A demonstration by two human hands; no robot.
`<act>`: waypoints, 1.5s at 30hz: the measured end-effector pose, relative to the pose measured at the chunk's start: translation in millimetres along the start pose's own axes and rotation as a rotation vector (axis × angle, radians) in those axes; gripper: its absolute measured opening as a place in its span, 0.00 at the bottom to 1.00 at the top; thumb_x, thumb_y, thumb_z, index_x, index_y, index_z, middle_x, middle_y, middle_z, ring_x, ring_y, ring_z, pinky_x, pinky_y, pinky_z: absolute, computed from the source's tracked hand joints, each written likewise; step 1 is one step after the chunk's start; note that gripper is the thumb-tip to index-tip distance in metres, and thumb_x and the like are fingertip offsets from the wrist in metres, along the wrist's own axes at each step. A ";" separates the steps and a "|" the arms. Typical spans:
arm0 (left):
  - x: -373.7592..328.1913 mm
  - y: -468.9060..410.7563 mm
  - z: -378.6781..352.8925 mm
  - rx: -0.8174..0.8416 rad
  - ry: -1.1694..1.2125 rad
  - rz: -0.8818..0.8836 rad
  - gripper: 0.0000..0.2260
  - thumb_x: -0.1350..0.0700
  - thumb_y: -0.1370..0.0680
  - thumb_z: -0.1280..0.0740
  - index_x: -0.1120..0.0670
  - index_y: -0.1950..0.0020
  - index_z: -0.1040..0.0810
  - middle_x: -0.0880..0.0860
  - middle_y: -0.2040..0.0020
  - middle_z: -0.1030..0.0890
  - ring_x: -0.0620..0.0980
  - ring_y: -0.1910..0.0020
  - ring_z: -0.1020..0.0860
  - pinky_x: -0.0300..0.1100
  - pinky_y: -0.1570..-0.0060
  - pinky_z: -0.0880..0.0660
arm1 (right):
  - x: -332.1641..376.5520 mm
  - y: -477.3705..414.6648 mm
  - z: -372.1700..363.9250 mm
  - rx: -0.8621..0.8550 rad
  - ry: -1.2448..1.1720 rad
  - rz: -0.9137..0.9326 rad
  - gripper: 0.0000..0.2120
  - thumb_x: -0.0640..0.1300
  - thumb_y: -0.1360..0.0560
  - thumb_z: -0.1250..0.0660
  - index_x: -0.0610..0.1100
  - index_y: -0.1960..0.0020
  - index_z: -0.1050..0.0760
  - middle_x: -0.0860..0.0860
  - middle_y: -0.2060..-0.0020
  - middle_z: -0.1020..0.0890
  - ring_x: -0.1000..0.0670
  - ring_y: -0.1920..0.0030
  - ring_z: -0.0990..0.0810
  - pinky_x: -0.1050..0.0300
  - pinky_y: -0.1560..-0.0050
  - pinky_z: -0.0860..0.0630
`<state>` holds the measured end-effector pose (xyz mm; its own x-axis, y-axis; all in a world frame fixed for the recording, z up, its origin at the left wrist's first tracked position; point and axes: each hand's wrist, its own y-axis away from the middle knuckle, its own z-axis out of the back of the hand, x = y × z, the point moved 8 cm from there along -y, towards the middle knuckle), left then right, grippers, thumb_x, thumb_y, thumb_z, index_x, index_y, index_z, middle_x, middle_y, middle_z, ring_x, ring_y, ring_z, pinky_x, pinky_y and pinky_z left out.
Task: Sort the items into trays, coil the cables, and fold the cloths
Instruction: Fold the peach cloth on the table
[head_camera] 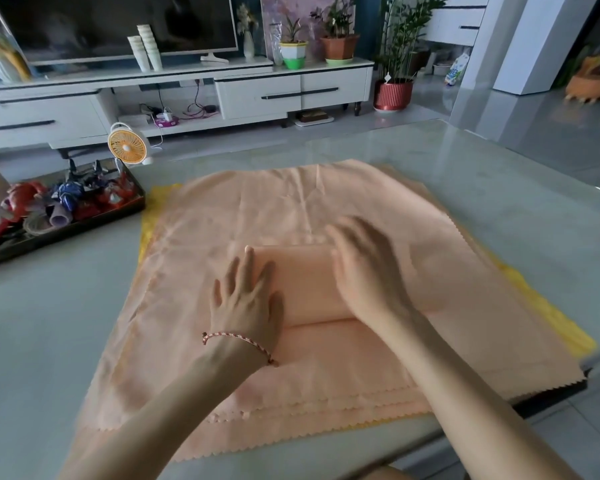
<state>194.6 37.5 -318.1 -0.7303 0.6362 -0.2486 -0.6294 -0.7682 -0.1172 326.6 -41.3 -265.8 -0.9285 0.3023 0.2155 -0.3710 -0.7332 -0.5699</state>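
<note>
Left hand [248,299] flat, fingers straight, pressing the left edge of the folded cloth [302,282]. Right hand [364,268] lies on its right edge, blurred, fingers apparently extended. Neither hand grips anything. The hands are apart, with the folded cloth between them.

The folded cloth is a small peach bundle on top of the spread peach cloths [291,202], which reach out on every side of it. A yellow cloth [551,317] shows beneath them, left and right of the bundle. Tray [66,235] of mixed items sits well to the bundle's left, small fan [127,145] beyond it. All on the table [42,323].

Risks, as I judge them:
- The fabric looks thin, so if pressure comes off unevenly the folds may spring open.
- Lifting the bundle could drag the top spread sheet along with it.
- The stack's near right corner sits close to the table edge, and a tug might slide the layers off.
</note>
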 end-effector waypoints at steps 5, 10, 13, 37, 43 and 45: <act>9.2 2.3 -27.8 0.117 -0.086 -0.018 0.26 0.46 0.18 0.55 0.53 0.23 0.58 0.49 0.23 0.63 0.49 0.25 0.64 0.49 0.28 0.64 | 22.9 21.1 -70.9 0.521 -0.113 0.099 0.23 0.53 0.18 0.49 0.48 0.25 0.41 0.49 0.24 0.45 0.50 0.24 0.49 0.54 0.27 0.57; 8.0 3.0 -26.3 0.079 -0.105 0.001 0.26 0.45 0.19 0.55 0.52 0.23 0.55 0.53 0.24 0.64 0.51 0.25 0.56 0.48 0.29 0.59 | -32.9 19.1 -81.2 0.620 0.017 -0.045 0.28 0.62 0.21 0.55 0.55 0.23 0.51 0.54 0.23 0.54 0.54 0.24 0.58 0.48 0.27 0.63; 10.3 2.3 -16.0 -0.022 -0.078 0.052 0.30 0.41 0.22 0.49 0.50 0.24 0.55 0.55 0.27 0.47 0.50 0.34 0.48 0.44 0.38 0.53 | -66.6 16.5 -73.6 0.607 0.088 -0.160 0.28 0.62 0.21 0.55 0.54 0.23 0.51 0.53 0.23 0.53 0.54 0.24 0.56 0.47 0.27 0.61; 32.0 -24.8 71.3 0.097 1.390 0.234 0.04 0.62 0.30 0.29 0.57 0.57 0.22 0.48 0.66 0.16 0.46 0.63 0.18 0.40 0.58 0.20 | 37.2 -72.8 24.9 0.495 -1.040 -0.283 0.12 0.37 0.29 0.29 0.39 0.46 0.23 0.46 0.55 0.17 0.48 0.55 0.18 0.55 0.52 0.21; 48.6 -14.1 151.5 -0.415 0.996 -0.092 0.12 0.66 0.30 0.28 0.48 0.62 0.22 0.35 0.72 0.21 0.31 0.70 0.23 0.26 0.64 0.26 | 58.2 -60.4 71.8 0.085 -0.978 -0.075 0.05 0.34 0.31 0.28 0.41 0.57 0.21 0.45 0.60 0.16 0.60 0.62 0.22 0.67 0.58 0.25; 47.0 11.8 149.0 -0.437 0.820 -0.224 0.13 0.69 0.31 0.28 0.50 0.60 0.21 0.38 0.67 0.19 0.35 0.62 0.21 0.33 0.57 0.23 | 68.5 -32.7 71.5 0.105 -0.836 0.053 0.08 0.39 0.31 0.30 0.52 0.64 0.23 0.57 0.66 0.18 0.66 0.63 0.24 0.73 0.59 0.30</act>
<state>113.2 68.9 -187.8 -0.0869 0.6515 -0.7536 -0.4556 -0.6987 -0.5515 274.0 -40.2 -175.7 -0.6344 -0.2540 0.7301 -0.2876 -0.7992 -0.5279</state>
